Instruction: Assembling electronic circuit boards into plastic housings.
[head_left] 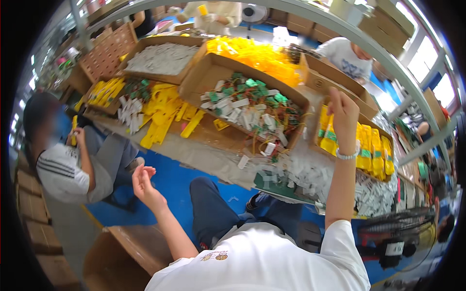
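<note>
- Left hand (147,188): palm turned up, fingers loosely curled, over the floor; no part visible in it; well apart from the right hand.
- Table front: loose heap of small white pieces (310,177); apparently unsorted stock.
- Right hand (343,114): raised at the left side of the carton (382,128), fingers bent inward; whether a part is gripped cannot be told.
- Yellow pieces (376,150): stood in rows in that carton, some with green bands; judged the most complete portion.
- Large open box (218,65): white blocks with wires and green parts (238,104), jumbled; judged to be remaining stock.
- Left of the box: loose yellow parts (162,109), unordered.
- Far side: shallow box of pale strips (162,58); large yellow heap (257,56); much appears left.
</note>
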A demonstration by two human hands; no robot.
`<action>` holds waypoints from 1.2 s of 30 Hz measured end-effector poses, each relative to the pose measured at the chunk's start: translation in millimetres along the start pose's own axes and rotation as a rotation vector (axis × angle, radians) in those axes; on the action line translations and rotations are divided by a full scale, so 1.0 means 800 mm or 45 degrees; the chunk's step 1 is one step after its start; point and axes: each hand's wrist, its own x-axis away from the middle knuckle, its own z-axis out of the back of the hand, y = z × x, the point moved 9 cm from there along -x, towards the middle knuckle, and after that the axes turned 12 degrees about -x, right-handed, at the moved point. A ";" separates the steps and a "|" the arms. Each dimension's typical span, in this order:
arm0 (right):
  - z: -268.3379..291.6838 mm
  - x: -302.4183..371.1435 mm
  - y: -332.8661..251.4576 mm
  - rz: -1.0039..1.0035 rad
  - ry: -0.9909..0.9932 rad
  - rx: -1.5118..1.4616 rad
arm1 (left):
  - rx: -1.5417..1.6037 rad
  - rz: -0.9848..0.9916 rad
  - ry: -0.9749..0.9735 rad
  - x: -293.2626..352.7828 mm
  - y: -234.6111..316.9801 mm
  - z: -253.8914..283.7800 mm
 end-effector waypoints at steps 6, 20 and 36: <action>-0.234 -0.031 -0.062 0.426 -0.743 0.035 | -0.237 0.044 0.358 -0.005 0.007 0.162; -0.647 -0.118 -0.101 0.567 -0.928 -0.186 | -1.314 1.126 0.615 0.208 -0.040 0.684; -0.608 -0.025 -0.178 1.061 -1.027 -0.126 | -1.710 1.625 -0.123 0.257 -0.348 0.778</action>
